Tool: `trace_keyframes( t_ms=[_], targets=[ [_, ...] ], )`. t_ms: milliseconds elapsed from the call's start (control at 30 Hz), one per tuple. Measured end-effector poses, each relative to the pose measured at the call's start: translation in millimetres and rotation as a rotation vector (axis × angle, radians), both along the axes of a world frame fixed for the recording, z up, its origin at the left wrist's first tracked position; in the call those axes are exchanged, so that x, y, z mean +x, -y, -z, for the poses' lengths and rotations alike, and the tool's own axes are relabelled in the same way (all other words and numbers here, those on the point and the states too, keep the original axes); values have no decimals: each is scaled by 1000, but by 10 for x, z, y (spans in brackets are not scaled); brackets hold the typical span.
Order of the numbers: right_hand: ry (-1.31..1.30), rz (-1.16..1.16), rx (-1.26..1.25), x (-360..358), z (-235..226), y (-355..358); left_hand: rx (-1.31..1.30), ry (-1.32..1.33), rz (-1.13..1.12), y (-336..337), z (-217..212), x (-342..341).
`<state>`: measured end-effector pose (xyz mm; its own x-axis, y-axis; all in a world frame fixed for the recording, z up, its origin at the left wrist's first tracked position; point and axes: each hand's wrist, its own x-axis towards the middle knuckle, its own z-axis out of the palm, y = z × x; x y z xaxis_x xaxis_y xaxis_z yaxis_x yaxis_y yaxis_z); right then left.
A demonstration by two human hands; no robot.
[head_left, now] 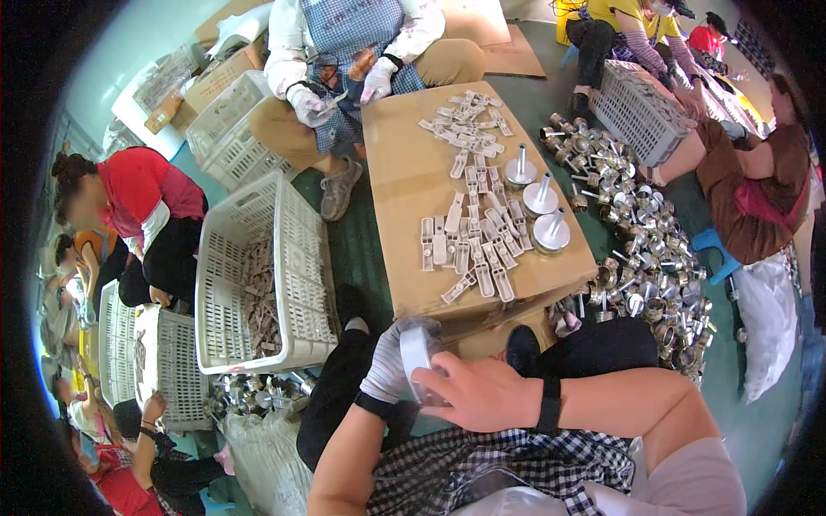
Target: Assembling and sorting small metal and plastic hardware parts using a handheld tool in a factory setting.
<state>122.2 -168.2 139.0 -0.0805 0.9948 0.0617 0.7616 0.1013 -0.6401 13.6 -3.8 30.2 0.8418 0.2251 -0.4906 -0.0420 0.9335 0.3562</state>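
My left hand (389,361), in a white knit glove, and my bare right hand (482,391) together hold a round silver metal disc part (416,359) in front of my lap. The right hand's fingers wrap over its lower side. Just beyond my hands is a cardboard box (404,172) used as a table. Several small white plastic pieces (473,232) lie on it, beside three upright silver disc parts with stems (540,199).
A white plastic crate (301,249) holding small pieces stands to my left. A heap of shiny metal parts (645,249) covers the green floor on the right. Other people sit around with crates; one gloved person (344,52) sits across the box.
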Motion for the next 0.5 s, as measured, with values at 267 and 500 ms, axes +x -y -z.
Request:
trace_keyframes(
  t_ms=[267,500],
  targets=[
    [38,-19,-5,-6,50,12,147,43,-7,-4,179,-20],
    [63,-39,-16,-32,67,-2,10,112,28,-79,375,-50]
  ],
)
